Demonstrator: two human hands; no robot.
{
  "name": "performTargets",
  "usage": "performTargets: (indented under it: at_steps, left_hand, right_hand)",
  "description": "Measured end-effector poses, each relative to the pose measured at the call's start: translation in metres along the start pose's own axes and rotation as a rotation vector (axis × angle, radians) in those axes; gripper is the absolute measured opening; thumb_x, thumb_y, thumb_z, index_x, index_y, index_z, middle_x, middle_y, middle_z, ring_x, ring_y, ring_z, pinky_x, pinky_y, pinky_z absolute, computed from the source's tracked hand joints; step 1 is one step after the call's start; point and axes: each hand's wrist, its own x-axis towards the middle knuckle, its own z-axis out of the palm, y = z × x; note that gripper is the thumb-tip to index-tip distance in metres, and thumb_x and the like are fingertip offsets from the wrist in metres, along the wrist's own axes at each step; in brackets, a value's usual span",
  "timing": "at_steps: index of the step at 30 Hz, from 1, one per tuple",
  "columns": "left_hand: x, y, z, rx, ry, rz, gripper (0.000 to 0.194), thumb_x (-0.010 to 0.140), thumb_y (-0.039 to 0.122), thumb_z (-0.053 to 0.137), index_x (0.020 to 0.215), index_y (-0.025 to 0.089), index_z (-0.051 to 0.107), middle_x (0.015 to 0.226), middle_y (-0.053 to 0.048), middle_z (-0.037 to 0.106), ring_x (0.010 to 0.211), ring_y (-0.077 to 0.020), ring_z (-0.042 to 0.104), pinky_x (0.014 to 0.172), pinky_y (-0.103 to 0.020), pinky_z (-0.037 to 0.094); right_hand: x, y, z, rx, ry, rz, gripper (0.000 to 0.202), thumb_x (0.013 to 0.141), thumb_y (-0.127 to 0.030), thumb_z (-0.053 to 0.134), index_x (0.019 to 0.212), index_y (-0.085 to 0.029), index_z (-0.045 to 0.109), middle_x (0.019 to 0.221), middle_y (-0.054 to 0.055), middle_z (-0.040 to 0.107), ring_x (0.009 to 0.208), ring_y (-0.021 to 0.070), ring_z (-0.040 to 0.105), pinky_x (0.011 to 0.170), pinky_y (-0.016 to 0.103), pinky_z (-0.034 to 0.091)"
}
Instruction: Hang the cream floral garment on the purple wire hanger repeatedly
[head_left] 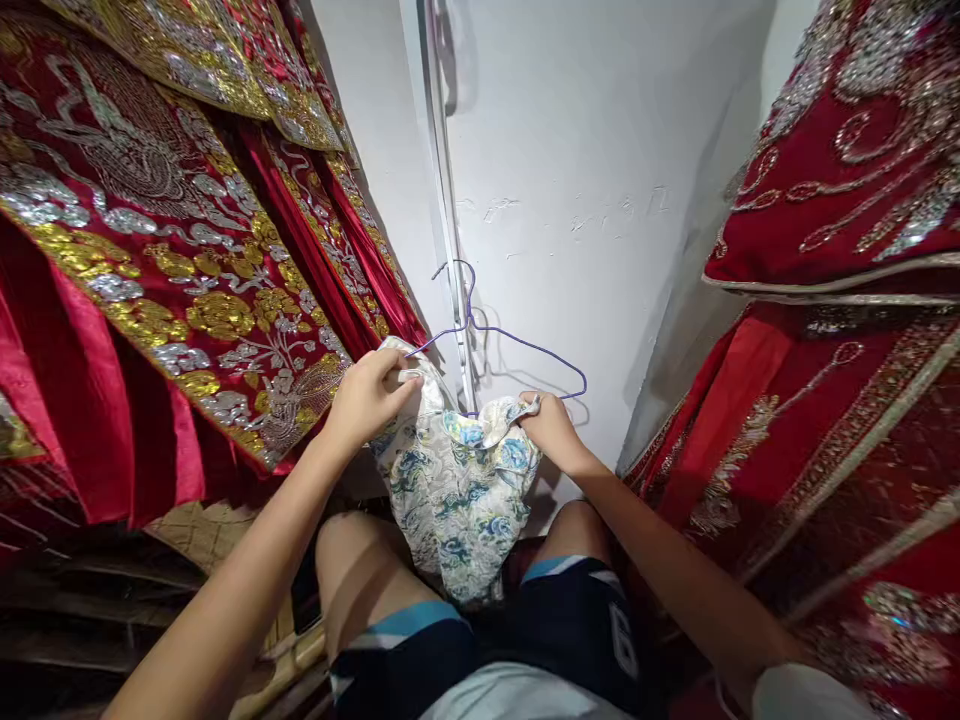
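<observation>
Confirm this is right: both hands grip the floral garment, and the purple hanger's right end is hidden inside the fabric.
No: the right end of the purple hanger is bare, in plain sight above the right hand, as the head view shows. The rest stands: the left hand and right hand both grip the floral garment.

Blue-and-white floral garment [457,500], purple hanger [529,343], gold-and-silver-embroidered red robe [142,240]

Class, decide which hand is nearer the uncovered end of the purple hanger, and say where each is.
Right. The right hand pinches the floral garment just below the uncovered hanger end; the left hand is farther off, at the garment's opposite upper edge.
</observation>
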Motion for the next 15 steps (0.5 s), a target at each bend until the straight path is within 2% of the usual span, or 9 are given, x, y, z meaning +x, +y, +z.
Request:
performTargets:
  at_steps: [1, 2, 4, 5, 6, 8, 11, 13, 15]
  left_hand:
    - [0.002, 0.0, 0.004, -0.016, 0.032, -0.017, 0.019, 0.087, 0.037, 0.063, 0.095, 0.019, 0.063, 0.091, -0.005, 0.072, 0.079, -0.0207, 0.067, 0.069, -0.029, 0.049]
    - [0.004, 0.0, 0.007, -0.028, 0.061, -0.029, 0.021, 0.089, 0.037, 0.061, 0.101, 0.019, 0.065, 0.094, -0.005, 0.074, 0.081, -0.0207, 0.069, 0.072, -0.029, 0.05]
    - [0.006, -0.002, 0.013, -0.043, 0.107, -0.034, 0.026, 0.091, 0.037, 0.058, 0.108, 0.02, 0.067, 0.099, -0.006, 0.076, 0.085, -0.021, 0.071, 0.077, -0.03, 0.051]
    - [0.007, -0.004, 0.014, -0.046, 0.123, -0.022, 0.027, 0.092, 0.037, 0.056, 0.107, 0.02, 0.07, 0.101, -0.006, 0.076, 0.089, -0.0217, 0.072, 0.08, -0.03, 0.052]
    - [0.008, -0.006, 0.015, -0.046, 0.134, -0.008, 0.027, 0.093, 0.038, 0.055, 0.106, 0.021, 0.072, 0.102, -0.006, 0.077, 0.092, -0.0223, 0.072, 0.082, -0.031, 0.052]
    - [0.01, -0.011, 0.014, -0.029, 0.15, 0.015, 0.028, 0.093, 0.039, 0.055, 0.103, 0.021, 0.074, 0.102, -0.006, 0.077, 0.095, -0.0234, 0.071, 0.084, -0.031, 0.052]
    - [0.014, -0.015, 0.007, 0.062, 0.129, 0.035, 0.027, 0.094, 0.037, 0.052, 0.101, 0.02, 0.072, 0.102, -0.008, 0.072, 0.099, -0.0253, 0.067, 0.085, -0.034, 0.05]
    - [0.016, -0.017, 0.004, 0.091, 0.135, 0.026, 0.026, 0.095, 0.035, 0.049, 0.098, 0.019, 0.069, 0.107, -0.011, 0.067, 0.103, -0.026, 0.063, 0.087, -0.036, 0.048]
    - [0.016, -0.019, 0.003, 0.051, 0.163, -0.024, 0.025, 0.095, 0.035, 0.048, 0.099, 0.017, 0.065, 0.11, -0.012, 0.063, 0.103, -0.0253, 0.06, 0.089, -0.036, 0.047]
  right_hand:
    - [-0.002, 0.002, -0.002, 0.051, 0.063, -0.031, 0.01, 0.069, -0.014, 0.053, 0.07, -0.018, 0.061, 0.058, -0.001, 0.058, 0.059, 0.0164, 0.054, 0.054, 0.025, 0.035]
    - [-0.003, 0.005, -0.004, 0.093, 0.121, -0.057, 0.025, 0.068, -0.013, 0.054, 0.091, -0.018, 0.066, 0.063, -0.001, 0.061, 0.061, 0.0169, 0.056, 0.056, 0.025, 0.038]
    - [-0.003, 0.011, -0.013, 0.143, 0.227, -0.089, 0.055, 0.068, -0.013, 0.058, 0.124, -0.018, 0.058, 0.071, -0.002, 0.065, 0.065, 0.0177, 0.06, 0.061, 0.025, 0.043]
    - [-0.001, 0.014, -0.019, 0.156, 0.294, -0.099, 0.071, 0.068, -0.013, 0.06, 0.138, -0.018, 0.047, 0.073, -0.002, 0.066, 0.067, 0.018, 0.062, 0.064, 0.026, 0.046]
    - [0.003, 0.018, -0.028, 0.15, 0.344, -0.099, 0.08, 0.069, -0.014, 0.062, 0.145, -0.018, 0.04, 0.075, -0.002, 0.067, 0.069, 0.0184, 0.063, 0.067, 0.028, 0.048]
    - [0.012, 0.022, -0.05, 0.109, 0.344, -0.079, 0.071, 0.07, -0.018, 0.065, 0.139, -0.015, 0.051, 0.078, 0.001, 0.07, 0.075, 0.0199, 0.064, 0.072, 0.031, 0.05]
    - [0.026, 0.015, -0.089, 0.11, 0.039, -0.016, 0.03, 0.07, -0.026, 0.071, 0.096, -0.012, 0.075, 0.083, 0.007, 0.074, 0.082, 0.0242, 0.068, 0.079, 0.035, 0.052]
    - [0.029, 0.003, -0.111, 0.202, -0.245, 0.041, 0.028, 0.068, -0.032, 0.079, 0.089, -0.013, 0.077, 0.087, 0.008, 0.076, 0.086, 0.0264, 0.07, 0.082, 0.037, 0.053]
    - [0.026, -0.008, -0.119, 0.357, -0.417, 0.1, 0.041, 0.064, -0.039, 0.086, 0.096, -0.016, 0.077, 0.091, 0.008, 0.077, 0.088, 0.0272, 0.071, 0.082, 0.039, 0.055]
